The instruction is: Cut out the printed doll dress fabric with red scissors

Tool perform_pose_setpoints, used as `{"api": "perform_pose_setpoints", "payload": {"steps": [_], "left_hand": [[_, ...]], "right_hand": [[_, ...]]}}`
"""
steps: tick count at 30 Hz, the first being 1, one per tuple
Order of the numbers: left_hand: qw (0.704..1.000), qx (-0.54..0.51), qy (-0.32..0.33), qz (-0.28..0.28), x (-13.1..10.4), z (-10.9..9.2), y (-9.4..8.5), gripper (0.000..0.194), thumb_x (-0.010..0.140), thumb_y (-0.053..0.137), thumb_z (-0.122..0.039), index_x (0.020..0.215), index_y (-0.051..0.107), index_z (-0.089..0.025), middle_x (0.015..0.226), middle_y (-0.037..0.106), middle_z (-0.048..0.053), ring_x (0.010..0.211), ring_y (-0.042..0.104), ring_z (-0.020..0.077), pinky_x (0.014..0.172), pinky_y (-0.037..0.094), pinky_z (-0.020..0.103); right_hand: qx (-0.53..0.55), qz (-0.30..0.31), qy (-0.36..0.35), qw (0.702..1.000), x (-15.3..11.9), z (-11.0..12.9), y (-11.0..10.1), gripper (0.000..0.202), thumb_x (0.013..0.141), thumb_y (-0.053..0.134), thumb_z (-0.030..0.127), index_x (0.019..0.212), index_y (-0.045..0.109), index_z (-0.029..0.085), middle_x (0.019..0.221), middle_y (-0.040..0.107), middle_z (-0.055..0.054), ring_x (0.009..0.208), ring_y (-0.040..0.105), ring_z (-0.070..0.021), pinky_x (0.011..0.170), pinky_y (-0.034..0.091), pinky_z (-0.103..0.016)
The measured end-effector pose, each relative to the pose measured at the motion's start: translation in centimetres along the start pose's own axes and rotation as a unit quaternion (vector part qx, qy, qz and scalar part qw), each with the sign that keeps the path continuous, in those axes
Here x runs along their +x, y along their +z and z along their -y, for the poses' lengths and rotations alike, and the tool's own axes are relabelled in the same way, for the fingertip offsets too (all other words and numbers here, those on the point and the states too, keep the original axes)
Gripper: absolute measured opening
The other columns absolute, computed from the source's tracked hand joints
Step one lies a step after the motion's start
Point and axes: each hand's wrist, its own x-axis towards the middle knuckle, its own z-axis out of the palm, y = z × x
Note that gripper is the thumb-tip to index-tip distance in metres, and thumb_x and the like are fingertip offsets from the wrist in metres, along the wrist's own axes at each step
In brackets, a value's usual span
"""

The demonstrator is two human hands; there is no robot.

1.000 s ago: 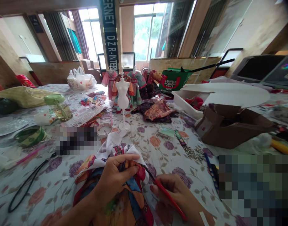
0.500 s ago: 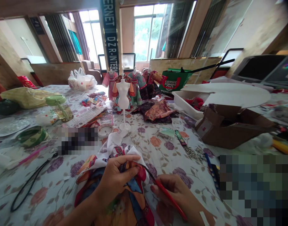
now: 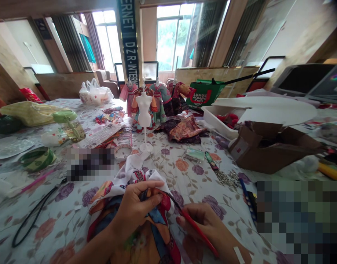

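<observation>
My left hand (image 3: pixel 139 205) pinches a fold of colourful printed fabric (image 3: pixel 146 238), in orange, blue and dark red, near the front of the table. A white printed part of the cloth (image 3: pixel 132 172) spreads beyond the fingers. My right hand (image 3: pixel 202 222) is closed around a red-handled tool (image 3: pixel 198 233) with a slim dark tip. That tip reaches up and left to the fabric edge beside my left fingertips. Whether it is scissors or pliers I cannot make out. Beyond the cloth stands a bare white doll-size dress form (image 3: pixel 144 110).
Several small dressed forms stand behind, near a patterned cloth (image 3: pixel 185 130). To the right are a cardboard box (image 3: pixel 273 154), a white bin (image 3: pixel 218 126) and small metal bits (image 3: pixel 228 178). Leftward lie a roll of tape (image 3: pixel 37 159), a lidded jar (image 3: pixel 72 128) and a black strap (image 3: pixel 33 212).
</observation>
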Motion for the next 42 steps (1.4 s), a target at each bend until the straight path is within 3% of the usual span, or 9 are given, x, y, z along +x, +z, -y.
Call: {"api": "perform_pose_setpoints", "payload": {"steps": [14, 25, 33, 42], "left_hand": [[1.0, 0.001, -0.006, 0.001, -0.2, -0.4, 0.3, 0.029, 0.069, 0.071, -0.027, 0.096, 0.073, -0.016, 0.055, 0.05, -0.004, 0.045, 0.038, 0.0053, 0.042, 0.031, 0.018], [1.0, 0.001, -0.004, 0.002, -0.1, -0.2, 0.1, 0.029, 0.07, 0.07, -0.027, 0.098, 0.073, -0.017, 0.061, 0.053, -0.002, 0.048, 0.039, 0.0057, 0.043, 0.031, 0.018], [0.999, 0.029, 0.012, -0.007, -0.1, -0.3, 0.1, 0.028, 0.069, 0.069, -0.026, 0.095, 0.074, -0.017, 0.059, 0.048, -0.004, 0.049, 0.038, 0.0063, 0.045, 0.03, 0.018], [0.999, 0.035, 0.009, 0.003, 0.0, -0.1, 0.1, 0.029, 0.069, 0.069, -0.024, 0.096, 0.074, -0.016, 0.064, 0.052, -0.001, 0.059, 0.043, 0.009, 0.054, 0.036, 0.02]], "right_hand": [[-0.01, 0.007, 0.009, 1.0, 0.1, 0.1, 0.0, 0.045, 0.069, 0.072, 0.05, 0.055, 0.043, 0.018, 0.032, 0.042, 0.007, 0.031, 0.052, -0.0115, 0.028, 0.03, -0.015], [0.004, -0.006, 0.007, 1.0, -0.1, 0.4, 0.3, 0.044, 0.069, 0.072, 0.046, 0.052, 0.044, 0.017, 0.032, 0.047, 0.004, 0.029, 0.049, -0.0103, 0.029, 0.029, -0.015], [-0.017, -0.008, 0.005, 1.0, -0.3, 0.8, 0.4, 0.044, 0.07, 0.071, 0.046, 0.053, 0.042, 0.018, 0.032, 0.043, 0.006, 0.03, 0.049, -0.0098, 0.029, 0.028, -0.014], [-0.028, -0.01, 0.009, 1.0, -0.1, 0.2, 0.2, 0.045, 0.069, 0.071, 0.049, 0.054, 0.04, 0.019, 0.033, 0.039, 0.007, 0.032, 0.051, -0.0109, 0.028, 0.03, -0.015]]}}
